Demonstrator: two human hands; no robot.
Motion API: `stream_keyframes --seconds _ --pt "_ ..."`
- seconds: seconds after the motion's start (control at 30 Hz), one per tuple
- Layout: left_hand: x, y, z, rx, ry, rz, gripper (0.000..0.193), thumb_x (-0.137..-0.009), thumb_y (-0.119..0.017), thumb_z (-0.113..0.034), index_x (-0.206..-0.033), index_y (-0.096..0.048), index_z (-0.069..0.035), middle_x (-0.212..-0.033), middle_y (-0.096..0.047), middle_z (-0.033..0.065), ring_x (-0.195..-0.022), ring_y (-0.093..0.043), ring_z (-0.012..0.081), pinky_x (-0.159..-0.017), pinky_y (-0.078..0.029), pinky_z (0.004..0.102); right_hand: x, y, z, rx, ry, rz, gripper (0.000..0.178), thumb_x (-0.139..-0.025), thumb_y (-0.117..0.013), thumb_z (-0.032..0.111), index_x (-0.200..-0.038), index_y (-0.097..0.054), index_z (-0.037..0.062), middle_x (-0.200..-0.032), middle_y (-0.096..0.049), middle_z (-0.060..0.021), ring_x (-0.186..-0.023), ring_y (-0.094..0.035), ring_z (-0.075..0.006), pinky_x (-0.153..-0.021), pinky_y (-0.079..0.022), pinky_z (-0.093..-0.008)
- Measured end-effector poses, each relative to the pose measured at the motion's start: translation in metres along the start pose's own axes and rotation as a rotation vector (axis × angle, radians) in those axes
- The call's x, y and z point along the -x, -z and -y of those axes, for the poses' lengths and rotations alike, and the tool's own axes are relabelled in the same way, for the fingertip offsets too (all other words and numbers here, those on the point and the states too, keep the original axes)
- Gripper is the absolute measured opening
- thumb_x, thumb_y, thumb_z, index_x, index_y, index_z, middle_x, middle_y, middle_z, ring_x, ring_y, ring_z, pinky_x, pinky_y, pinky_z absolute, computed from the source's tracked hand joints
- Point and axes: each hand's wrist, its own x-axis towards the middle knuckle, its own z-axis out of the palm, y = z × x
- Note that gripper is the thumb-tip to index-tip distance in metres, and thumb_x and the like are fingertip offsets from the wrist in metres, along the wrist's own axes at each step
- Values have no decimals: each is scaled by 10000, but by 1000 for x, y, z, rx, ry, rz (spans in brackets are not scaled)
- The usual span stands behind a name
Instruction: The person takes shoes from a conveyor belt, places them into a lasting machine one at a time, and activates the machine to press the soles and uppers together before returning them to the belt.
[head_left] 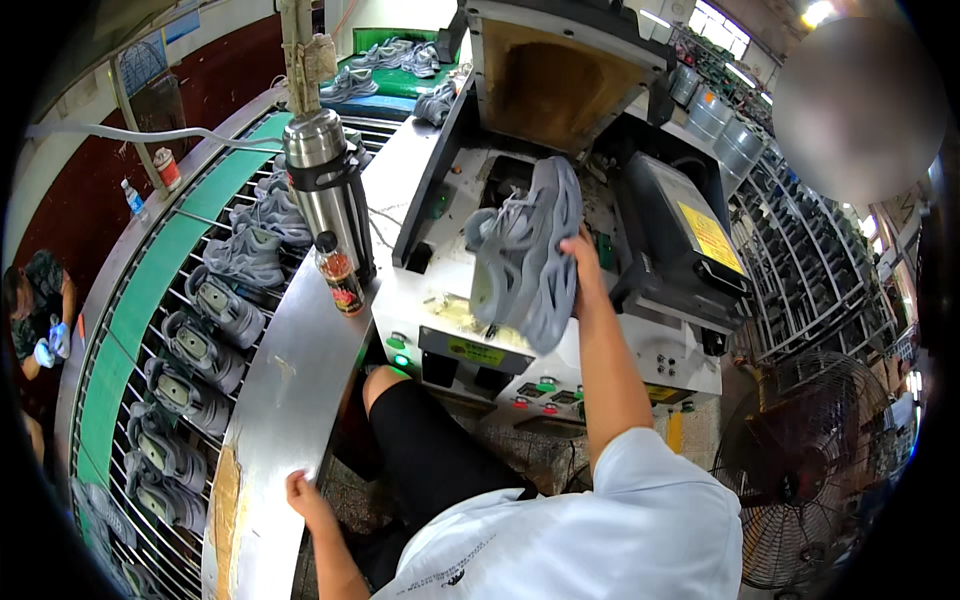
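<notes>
A grey lace-up sneaker (pixel 545 260) with a thick, sculpted sole is held up in my right hand (pixel 583 262). It hangs over the front of a white press machine (pixel 400 312), tilted so its sole faces right. My fingers grip the sole side, and some of them are hidden behind the shoe. Down at the left, my left hand (pixel 308 497) rests by the edge of a metal-topped bench (pixel 290 400). Its fingers are curled in, with nothing seen in them.
Grey sneakers (pixel 190 345) line a roller conveyor (pixel 190 270) on the left. A steel thermos (pixel 325 190) and a drink bottle (pixel 338 275) stand on the bench. The machine's lid (pixel 560 75) is raised. A large fan (pixel 800 480) stands right; a person (pixel 45 310) is far left.
</notes>
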Motion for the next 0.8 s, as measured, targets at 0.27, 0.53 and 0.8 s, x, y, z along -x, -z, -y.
stream_keyframes --seconds 0.27,0.53,0.8 --pt "-42 64 55 -273 20 -117 128 -804 -496 -49 -826 -598 27 -774 -604 100 -702 -543 197 -677 -458 320 -172 -87 45 1289 21 -357 981 -582 -660 453 -1447 -355 102 -1380 -454 -252 -1291 -425 -379 -1008 -403 -409" --pt "-39 61 50 -253 11 -128 119 -768 -508 -37 -768 -608 27 -709 -614 106 -640 -559 181 -605 -459 302 -221 -93 -15 1549 -218 -322 933 -678 -627 582 -1453 -347 145 -1438 -368 -250 -1342 -358 -370 -1054 -373 -406" --pt "-39 51 40 -705 -244 36 69 -748 -591 -105 -790 -601 -52 -648 -563 97 -602 -550 278 -581 -448 378 -122 -95 -5 1540 -46 -216 800 -816 -485 647 -1438 -377 155 -1428 -373 -260 -1320 -378 -391 -1058 -344 -469"
